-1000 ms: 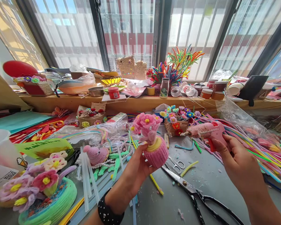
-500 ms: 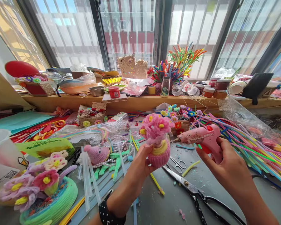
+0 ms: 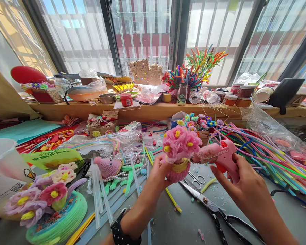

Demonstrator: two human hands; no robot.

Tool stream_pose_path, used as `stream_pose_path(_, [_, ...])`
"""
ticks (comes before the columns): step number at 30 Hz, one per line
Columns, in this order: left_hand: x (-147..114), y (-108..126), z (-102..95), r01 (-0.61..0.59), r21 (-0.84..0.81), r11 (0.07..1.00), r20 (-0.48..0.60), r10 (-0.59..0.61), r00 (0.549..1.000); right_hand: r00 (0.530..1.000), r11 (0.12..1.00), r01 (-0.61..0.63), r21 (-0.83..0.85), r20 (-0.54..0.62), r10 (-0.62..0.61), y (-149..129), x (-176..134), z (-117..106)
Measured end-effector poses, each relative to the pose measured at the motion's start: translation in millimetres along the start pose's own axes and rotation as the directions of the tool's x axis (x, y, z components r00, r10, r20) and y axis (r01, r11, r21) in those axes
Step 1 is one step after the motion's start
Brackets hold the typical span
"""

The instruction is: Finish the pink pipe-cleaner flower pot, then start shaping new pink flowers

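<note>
My left hand [image 3: 158,172] grips a small pink pot of fuzzy pipe-cleaner flowers [image 3: 180,144] with yellow centres and a yellow band round the pot. In my right hand [image 3: 244,178] is a pink hot glue gun [image 3: 225,154], its fingers wrapped round the handle. The gun's nozzle points left and meets the flowerpot's right side near the rim; whether it touches is hard to see. Below them on the grey table lie large black-handled scissors [image 3: 209,202] and small silver scissors [image 3: 197,179].
Clear glue sticks [image 3: 97,194] lie left of my left arm, near a purple crocheted piece [image 3: 108,166]. A green base with pipe-cleaner flowers [image 3: 63,221] stands front left. Loose pipe cleaners [image 3: 267,153] spread at right. A cluttered ledge [image 3: 148,110] runs below the windows.
The flowerpot has tilted and shifted slightly right, its flowers leaning toward me. The glue gun's nozzle, previously apart from the pot, is now up against its right side. The view has shifted slightly.
</note>
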State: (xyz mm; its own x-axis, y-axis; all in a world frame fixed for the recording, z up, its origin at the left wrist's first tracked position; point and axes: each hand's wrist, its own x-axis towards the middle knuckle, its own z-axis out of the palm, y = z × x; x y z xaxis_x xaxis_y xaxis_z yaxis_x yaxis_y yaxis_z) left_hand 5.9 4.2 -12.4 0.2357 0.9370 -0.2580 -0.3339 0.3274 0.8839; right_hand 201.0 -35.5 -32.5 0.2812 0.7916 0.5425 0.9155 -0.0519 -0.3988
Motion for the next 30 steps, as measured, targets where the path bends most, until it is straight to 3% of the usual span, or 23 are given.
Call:
stream_pose_path(15, [18.0, -16.1, -7.8, -0.144, -0.006, 0.99, 0.001, 0.144, 0.99, 0.981, 0.99, 0.102, -0.098, -0.156, -0.116, 0.3, -1.7, 4.5])
stream_pose_path(26, [10.8, -15.0, -11.8, -0.252, 0.094, 0.963, 0.032, 0.25, 0.968, 0.985, 0.994, 0.048, -0.101, -0.159, -0.063, -2.7, -5.0, 3.4])
stream_pose_path(30, [7.0, -12.0, -8.8, -0.241, 0.071, 0.968, 0.046, 0.238, 0.97, 0.985, 0.994, 0.047, -0.094, -0.159, -0.061, -3.9, -5.0, 3.4])
